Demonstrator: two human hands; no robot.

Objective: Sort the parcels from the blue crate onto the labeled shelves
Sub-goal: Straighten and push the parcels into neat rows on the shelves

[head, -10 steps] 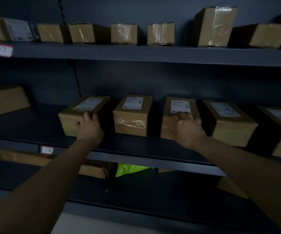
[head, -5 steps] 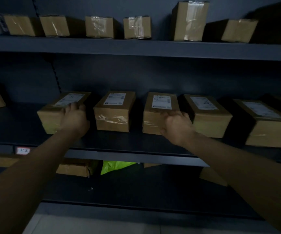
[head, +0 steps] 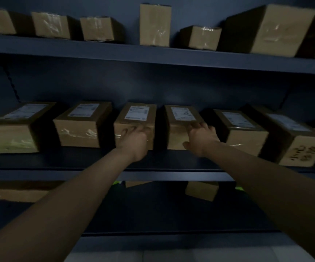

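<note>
1. Left hand (head: 134, 142) is pressing flat, spread fingers against the front face of the third brown cardboard parcel (head: 136, 114) in the middle row. It is motion-blurred and no curl is showing.
2. Right hand (head: 202, 138) is touching the fourth brown cardboard parcel (head: 179, 133). Straight fingers are lying on its upper front edge and the thumb is stretching out low on the front, so it is not gripping.
3. Half a second ago the left hand was resting on the first brown cardboard parcel (head: 10, 137) and the right hand on the third. Both are now sitting further right, on neighbouring boxes.
4. Six white-labelled parcels are standing in one row on the dark grey metal middle shelf (head: 58, 174), with gaps between them.
5. View is now pointing further right, so the sixth brown cardboard parcel (head: 302, 154), with black handwriting on its front, is newly showing.
6. Plain taped cardboard boxes (head: 154, 25) are lining the dark grey top shelf (head: 96, 52). Below the middle shelf, a bright green bag (head: 117, 183) is peeking out beside more boxes.
</note>
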